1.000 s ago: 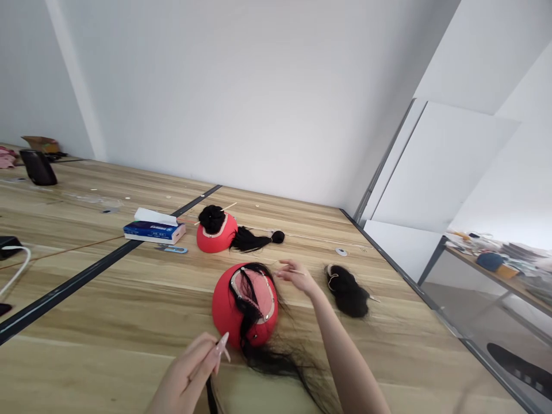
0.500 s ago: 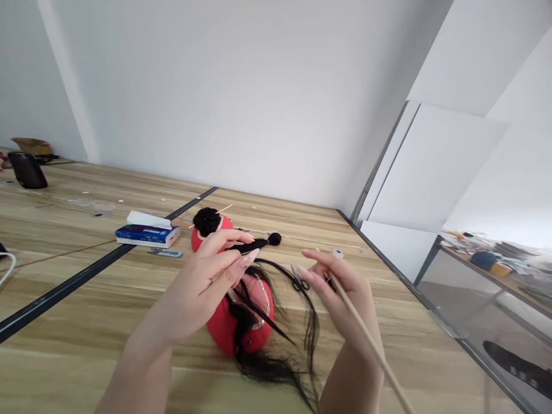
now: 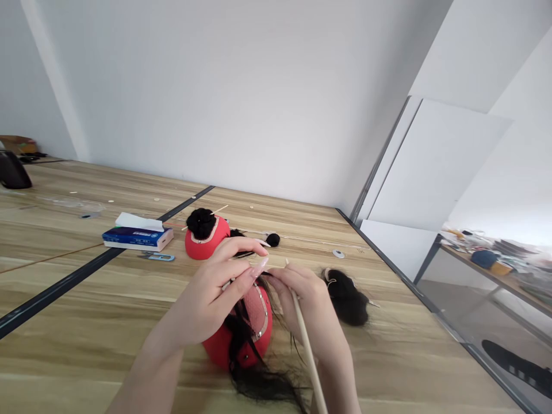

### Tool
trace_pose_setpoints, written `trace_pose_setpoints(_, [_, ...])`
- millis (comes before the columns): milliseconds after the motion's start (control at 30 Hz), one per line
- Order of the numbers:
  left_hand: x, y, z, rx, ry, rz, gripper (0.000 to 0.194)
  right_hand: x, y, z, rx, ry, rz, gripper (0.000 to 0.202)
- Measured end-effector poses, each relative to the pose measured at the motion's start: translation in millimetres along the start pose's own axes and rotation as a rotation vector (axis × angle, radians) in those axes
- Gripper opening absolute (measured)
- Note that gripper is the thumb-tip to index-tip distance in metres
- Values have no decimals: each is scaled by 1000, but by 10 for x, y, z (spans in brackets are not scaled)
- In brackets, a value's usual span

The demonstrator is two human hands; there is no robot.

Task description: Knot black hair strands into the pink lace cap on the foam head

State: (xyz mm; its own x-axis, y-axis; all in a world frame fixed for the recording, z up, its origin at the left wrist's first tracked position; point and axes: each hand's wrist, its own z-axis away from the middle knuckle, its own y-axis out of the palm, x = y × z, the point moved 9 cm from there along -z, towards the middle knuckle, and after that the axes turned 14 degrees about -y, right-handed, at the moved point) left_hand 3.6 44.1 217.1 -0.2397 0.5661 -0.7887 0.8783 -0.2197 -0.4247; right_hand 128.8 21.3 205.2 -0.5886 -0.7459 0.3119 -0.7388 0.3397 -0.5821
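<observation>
Below my hands, a red rounded form point(image 3: 215, 345) bears a pink mesh cap point(image 3: 257, 305) edged with pins, and long black hair point(image 3: 254, 376) trails off it onto the table. My left hand point(image 3: 215, 287) is over the cap, thumb and fingers closed on a dark strand. Close to its right, my right hand point(image 3: 304, 287) pinches the same strand and also holds a thin wooden stick point(image 3: 308, 351) that slants down toward the lower edge of the view. The fingertips of both hands nearly meet.
Behind stands another red form point(image 3: 202, 248) with a black bun point(image 3: 201, 223) and a stick through it. A blue tissue box point(image 3: 133, 237) and a cutter point(image 3: 160, 257) lie left. A black hairpiece point(image 3: 347, 299) lies right. A cluttered shelf point(image 3: 495, 276) is far right.
My right hand has moved left to my left hand, bringing the stick along, and now grips the strand. The black hairpiece on the right has come into full sight.
</observation>
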Motion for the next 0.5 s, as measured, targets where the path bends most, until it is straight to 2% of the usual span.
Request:
trace_pose_setpoints(133, [95,-218,-18,-87,15,523,22,-253,-141,68,7,64,-6,24])
trace_pose_setpoints(200, [185,-287,-58,-79,-11,773,30,-376,-200,115,33,107,2,26])
trace_pose_setpoints(267, [252,-353,-98,-70,-19,885,41,-496,-238,173,82,169,14,29])
trace_pose_setpoints(367, [378,-512,-116,-143,-28,746,45,-659,-321,280,139,283,41,32])
trace_pose_setpoints(500, [629,-817,-57,-352,-99,402,42,-885,-511,471,134,436,108,31])
